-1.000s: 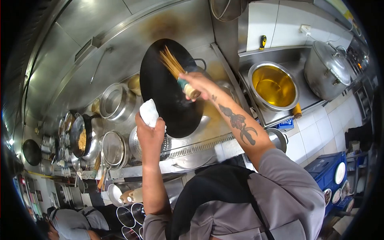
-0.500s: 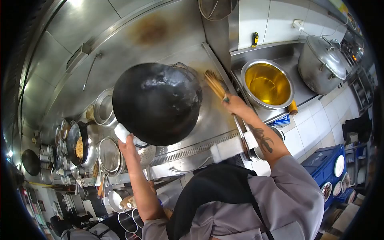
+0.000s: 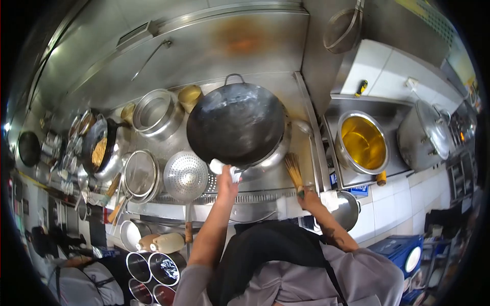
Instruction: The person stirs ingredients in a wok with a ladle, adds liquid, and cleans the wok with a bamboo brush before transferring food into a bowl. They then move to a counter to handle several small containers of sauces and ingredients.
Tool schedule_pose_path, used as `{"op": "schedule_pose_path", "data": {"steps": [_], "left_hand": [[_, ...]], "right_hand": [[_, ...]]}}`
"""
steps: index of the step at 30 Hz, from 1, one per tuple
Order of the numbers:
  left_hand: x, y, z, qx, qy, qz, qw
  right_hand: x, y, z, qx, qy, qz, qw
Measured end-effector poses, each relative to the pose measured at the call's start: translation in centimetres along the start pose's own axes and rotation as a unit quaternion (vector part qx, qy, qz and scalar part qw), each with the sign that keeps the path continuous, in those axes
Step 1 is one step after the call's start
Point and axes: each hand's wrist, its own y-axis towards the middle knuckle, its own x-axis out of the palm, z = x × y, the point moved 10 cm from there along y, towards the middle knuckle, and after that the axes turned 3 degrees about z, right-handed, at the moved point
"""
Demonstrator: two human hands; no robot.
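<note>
My left hand (image 3: 226, 184) is closed around the near handle of a dark wok (image 3: 235, 125), with a folded white cloth (image 3: 217, 166) between hand and metal. The wok rests on the stove with its inside facing up; its surface looks wet, with pale streaks near the far rim. Right of the wok, my right hand (image 3: 309, 201) grips a bamboo wok brush (image 3: 294, 171), bristles pointing away from me over the steel stovetop. A ladle (image 3: 302, 126) lies beyond the brush. Left of my left hand sits a perforated strainer (image 3: 186, 176) with a wooden handle.
A metal pot of yellow oil (image 3: 363, 144) and a lidded stockpot (image 3: 426, 135) stand on the right. At left are sieves (image 3: 139, 174), stacked steel pots (image 3: 153, 113) and a second wok with food (image 3: 100, 152). Another person (image 3: 92, 280) is at lower left.
The wok has come down from a raised, tilted position onto the stove. My right hand has drawn the brush back toward me. The camera view has shifted.
</note>
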Motion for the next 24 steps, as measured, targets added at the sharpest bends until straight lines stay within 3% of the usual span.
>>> {"op": "schedule_pose_path", "data": {"steps": [2,6,8,10,11,13,14,16,17,18,19,21,22,24], "left_hand": [[0.8,0.2,0.3,0.02,0.005,0.027,0.999],[0.1,0.7,-0.7,-0.006,0.026,0.085,0.996],[0.3,0.7,-0.7,-0.013,0.037,0.076,0.996],[0.4,0.7,-0.5,-0.002,0.027,0.074,0.997],[0.7,0.9,-0.6,-0.002,0.022,0.052,0.998],[0.5,0.9,-0.6,-0.031,0.028,0.032,0.999],[-0.5,0.9,-0.2,-0.034,0.026,0.035,0.998],[-1.2,0.2,-0.7,-0.12,0.008,-0.07,0.99],[-2.4,-2.1,1.0,-0.14,0.087,-0.024,0.986],[-4.7,-1.2,0.5,-0.101,0.128,-0.089,0.983],[-7.7,-1.0,0.6,-0.07,0.156,-0.086,0.981],[-10.8,-3.1,4.8,0.159,0.274,-0.109,0.942],[-12.8,-3.7,4.9,0.159,0.274,-0.098,0.943],[-16.4,-5.4,6.1,0.247,0.553,0.005,0.796]], "right_hand": [[-1.2,-1.7,-2.0,-0.033,-0.069,0.023,0.997],[-4.9,-4.7,-7.2,-0.112,-0.059,0.07,0.989],[-3.9,-6.5,-8.7,-0.149,0.048,0.017,0.988],[0.9,-8.2,-9.0,-0.172,0.079,-0.166,0.968],[1.5,-8.7,-8.7,-0.17,0.075,-0.167,0.968],[4.8,-10.1,-6.7,-0.042,0.169,-0.286,0.942],[6.1,-10.2,-5.9,-0.041,0.167,-0.289,0.942],[10.5,-9.5,-1.3,-0.062,-0.003,-0.28,0.958],[11.8,-9.5,0.2,-0.061,-0.002,-0.283,0.957],[13.0,-9.6,1.5,-0.063,-0.029,-0.284,0.956],[13.8,-9.5,1.9,-0.067,-0.055,-0.284,0.955],[13.5,-9.6,1.5,-0.039,-0.073,-0.281,0.956],[13.3,-9.6,1.8,-0.011,-0.094,-0.278,0.956],[17.7,-9.2,6.5,-0.014,-0.108,-0.287,0.952]]}}
